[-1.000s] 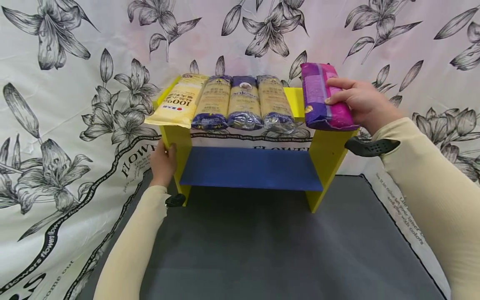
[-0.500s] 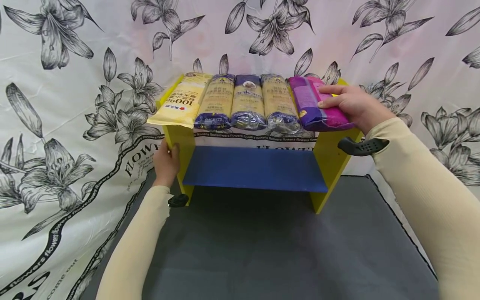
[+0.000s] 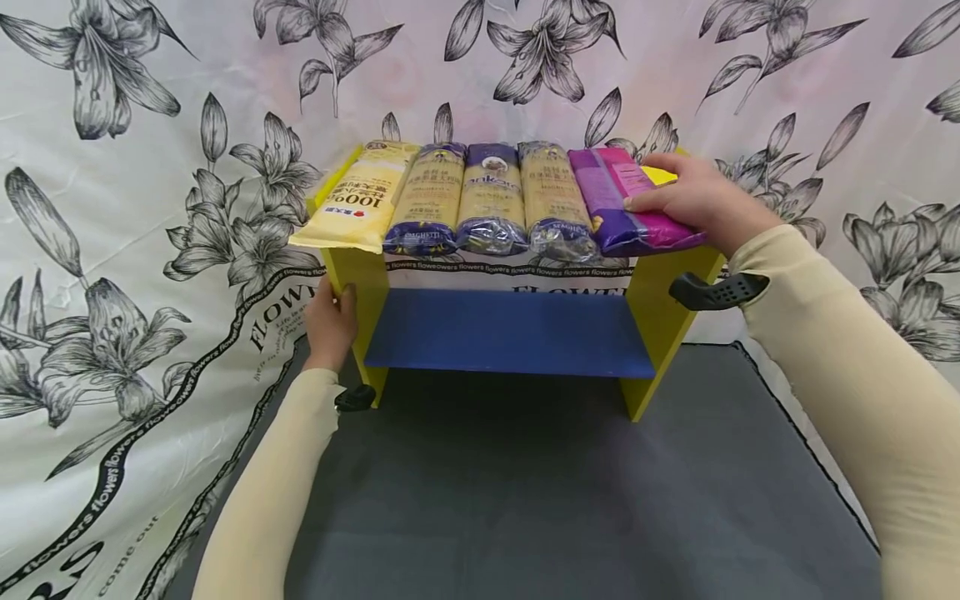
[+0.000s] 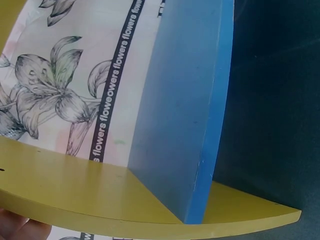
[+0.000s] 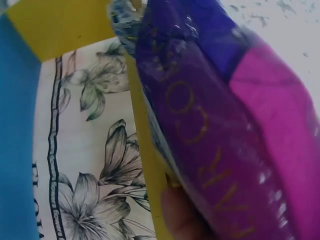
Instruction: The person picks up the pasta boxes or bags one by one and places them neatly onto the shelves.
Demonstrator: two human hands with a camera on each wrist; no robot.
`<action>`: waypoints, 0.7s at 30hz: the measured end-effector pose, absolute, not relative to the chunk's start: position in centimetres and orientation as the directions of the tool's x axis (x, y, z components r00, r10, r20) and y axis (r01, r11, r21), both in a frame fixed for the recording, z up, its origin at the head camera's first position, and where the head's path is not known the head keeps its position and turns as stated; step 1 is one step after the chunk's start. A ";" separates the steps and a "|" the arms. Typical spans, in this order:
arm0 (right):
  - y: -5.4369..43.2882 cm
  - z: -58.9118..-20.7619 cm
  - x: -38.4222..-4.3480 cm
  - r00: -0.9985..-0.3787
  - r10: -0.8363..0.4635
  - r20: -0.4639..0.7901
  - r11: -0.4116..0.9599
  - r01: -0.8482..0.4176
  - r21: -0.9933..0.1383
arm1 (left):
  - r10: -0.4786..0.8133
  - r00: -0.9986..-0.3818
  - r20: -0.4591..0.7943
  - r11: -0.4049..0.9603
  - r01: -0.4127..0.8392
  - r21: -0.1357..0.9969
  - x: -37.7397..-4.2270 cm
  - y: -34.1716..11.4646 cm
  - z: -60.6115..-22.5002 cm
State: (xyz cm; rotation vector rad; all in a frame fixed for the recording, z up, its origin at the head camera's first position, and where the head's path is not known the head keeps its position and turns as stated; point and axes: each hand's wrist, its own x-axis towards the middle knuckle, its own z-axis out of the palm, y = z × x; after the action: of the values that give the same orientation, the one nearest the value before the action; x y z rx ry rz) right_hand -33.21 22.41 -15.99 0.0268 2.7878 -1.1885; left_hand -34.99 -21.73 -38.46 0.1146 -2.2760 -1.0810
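A pink and purple plastic packet [image 3: 626, 200] lies at the right end of a row on top of a small yellow and blue shelf [image 3: 510, 329]. My right hand [image 3: 701, 200] holds it from its right side, fingers over the top; in the right wrist view a fingertip [image 5: 182, 215] shows at the edge of the packet [image 5: 210, 120]. On the left, my left hand [image 3: 330, 325] grips the yellow side panel [image 3: 367, 321], and its fingers [image 4: 25, 227] peek out beyond that panel in the left wrist view.
Left of the pink packet lie several spaghetti packs [image 3: 491, 196] and a yellow bag [image 3: 360, 196], side by side with ends overhanging the front. A dark grey surface [image 3: 487, 492] spreads below. Behind hangs a flower-printed cloth [image 3: 420, 75].
My right hand has brought the pink packet left and down, from above the shelf's right end to beside the nearest spaghetti pack. The left hand keeps its grip on the side panel.
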 end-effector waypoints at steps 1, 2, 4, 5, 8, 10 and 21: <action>22.3 -15.9 -33.1 -0.995 -0.016 -0.096 0.712 0.056 -0.700 | -0.324 -0.812 0.484 0.660 0.172 0.731 -35.0 -21.7 -38.5; 22.3 -15.8 -32.9 -0.996 -0.007 -0.089 0.729 0.056 -0.682 | -0.325 -0.815 0.481 0.658 0.170 0.733 -35.0 -21.7 -38.5; 22.2 -15.5 -32.5 -0.997 -0.001 -0.082 0.751 0.053 -0.658 | -0.326 -0.818 0.474 0.652 0.168 0.739 -35.0 -21.7 -38.5; 22.2 -15.5 -32.4 -0.997 0.002 -0.078 0.759 0.052 -0.649 | -0.326 -0.818 0.473 0.652 0.168 0.740 -35.0 -21.7 -38.5; 22.1 -15.4 -32.1 -0.997 -0.018 -0.072 0.775 0.032 -0.632 | -0.322 -0.818 0.477 0.657 0.170 0.735 -35.1 -21.7 -38.5; 22.0 -15.5 -32.0 -0.997 -0.030 -0.068 0.777 0.019 -0.629 | -0.319 -0.817 0.481 0.659 0.173 0.732 -35.1 -21.8 -38.4; 21.9 -16.3 -32.2 -0.999 -0.026 -0.030 0.763 0.000 -0.646 | -0.329 -0.825 0.460 0.651 0.155 0.743 -35.0 -21.7 -38.5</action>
State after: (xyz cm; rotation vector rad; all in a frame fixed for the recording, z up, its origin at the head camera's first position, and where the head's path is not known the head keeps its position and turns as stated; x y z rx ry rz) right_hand -32.23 21.89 -16.34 -0.0214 2.9145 -1.0680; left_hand -35.01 -21.71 -38.53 0.1350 -2.2936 -1.1057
